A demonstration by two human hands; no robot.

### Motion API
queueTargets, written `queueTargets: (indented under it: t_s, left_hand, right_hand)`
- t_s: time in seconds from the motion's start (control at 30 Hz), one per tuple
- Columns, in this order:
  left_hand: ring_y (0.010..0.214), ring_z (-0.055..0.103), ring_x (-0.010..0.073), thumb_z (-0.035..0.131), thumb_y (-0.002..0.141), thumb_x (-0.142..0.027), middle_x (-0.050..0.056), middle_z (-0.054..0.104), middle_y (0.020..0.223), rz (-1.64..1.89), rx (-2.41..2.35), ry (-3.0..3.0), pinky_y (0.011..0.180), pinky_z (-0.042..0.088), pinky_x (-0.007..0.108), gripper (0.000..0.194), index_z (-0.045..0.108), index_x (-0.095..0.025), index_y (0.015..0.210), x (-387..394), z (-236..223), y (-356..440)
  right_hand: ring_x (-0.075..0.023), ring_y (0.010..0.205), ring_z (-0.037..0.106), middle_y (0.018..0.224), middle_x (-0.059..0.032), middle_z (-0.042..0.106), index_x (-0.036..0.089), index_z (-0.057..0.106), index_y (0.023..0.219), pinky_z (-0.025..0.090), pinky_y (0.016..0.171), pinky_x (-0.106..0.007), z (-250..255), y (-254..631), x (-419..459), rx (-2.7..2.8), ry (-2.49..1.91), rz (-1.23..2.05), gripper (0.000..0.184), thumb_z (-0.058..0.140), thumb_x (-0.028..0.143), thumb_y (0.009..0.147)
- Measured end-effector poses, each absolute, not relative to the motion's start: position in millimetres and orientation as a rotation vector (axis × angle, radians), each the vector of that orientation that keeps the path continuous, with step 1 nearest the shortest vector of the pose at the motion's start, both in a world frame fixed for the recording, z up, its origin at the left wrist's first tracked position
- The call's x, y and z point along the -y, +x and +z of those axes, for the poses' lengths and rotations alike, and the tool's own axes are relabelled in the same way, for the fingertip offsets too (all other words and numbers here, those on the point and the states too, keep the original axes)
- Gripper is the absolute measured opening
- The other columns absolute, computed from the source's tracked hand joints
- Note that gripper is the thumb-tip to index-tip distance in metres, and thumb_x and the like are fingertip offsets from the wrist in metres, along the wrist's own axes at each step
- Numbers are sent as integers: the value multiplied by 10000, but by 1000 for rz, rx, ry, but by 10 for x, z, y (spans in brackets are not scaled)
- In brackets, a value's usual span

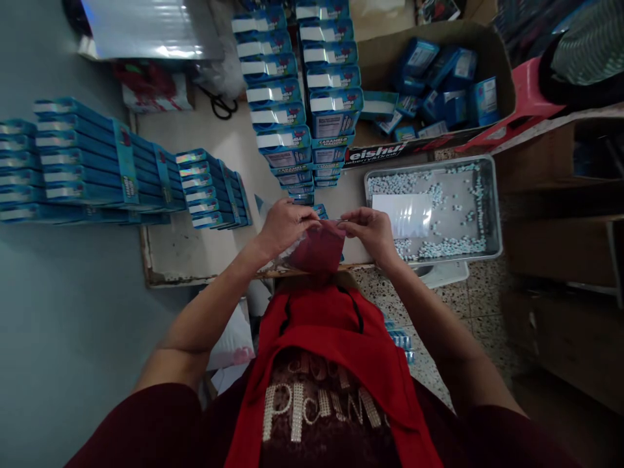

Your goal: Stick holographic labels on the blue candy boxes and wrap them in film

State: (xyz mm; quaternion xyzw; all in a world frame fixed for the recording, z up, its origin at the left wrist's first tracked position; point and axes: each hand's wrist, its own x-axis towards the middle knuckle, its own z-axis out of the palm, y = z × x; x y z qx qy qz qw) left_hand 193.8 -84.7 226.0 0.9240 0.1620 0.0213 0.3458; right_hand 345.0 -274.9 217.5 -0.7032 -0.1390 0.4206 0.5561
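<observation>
A thin see-through plastic bag [319, 248] hangs at the table's front edge, looking reddish where my apron shows behind it. My left hand [286, 226] pinches its upper left edge between thumb and fingers. On the other side, my right hand [371, 233] pinches the upper right edge, so the top is stretched between both hands. Stacked blue candy boxes [287, 138] stand just beyond my left hand. Right of my right hand lies a metal tray [493, 214] with many small pale pieces and a white card [402, 214] on them.
Banded stacks of blue boxes [80, 159] and a smaller stack [212, 195] are on the left. Black-handled scissors [222, 105] lie at the back. A cardboard carton [504, 84] of loose blue boxes sits behind the tray, near a pink stool [529, 94].
</observation>
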Motion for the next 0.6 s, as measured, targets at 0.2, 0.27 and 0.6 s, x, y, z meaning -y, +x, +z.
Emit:
queueTargets:
  t_s: [0.2,0.27,0.6]
  left_hand:
    - [968,796,236,749,1012,-290,27,869,1009,54,-352,2430,1196,462,506,89,831,-258,1020,991,2418,1825]
    - [979,789,235,736,1023,-300,32,865,1032,80,-307,2438,1199,454,499,107,825,-259,1067,1010,2445,1806]
    - [947,738,233,718,1029,-299,67,804,956,44,-319,2414,882,527,363,147,847,-235,1001,1039,2088,2182]
  right_hand:
    - [-136,644,656,705,-31,762,203,770,777,501,592,-267,2380,3449,2876,405,-1708,1041,400,932,565,718]
    - [-125,628,628,696,-22,742,199,756,773,499,591,-265,2411,3503,2947,407,-1727,1053,396,905,565,749]
    - [-289,1075,702,1131,-102,814,235,808,1067,524,1028,-494,2313,3896,3085,1001,-2215,501,204,733,410,993]
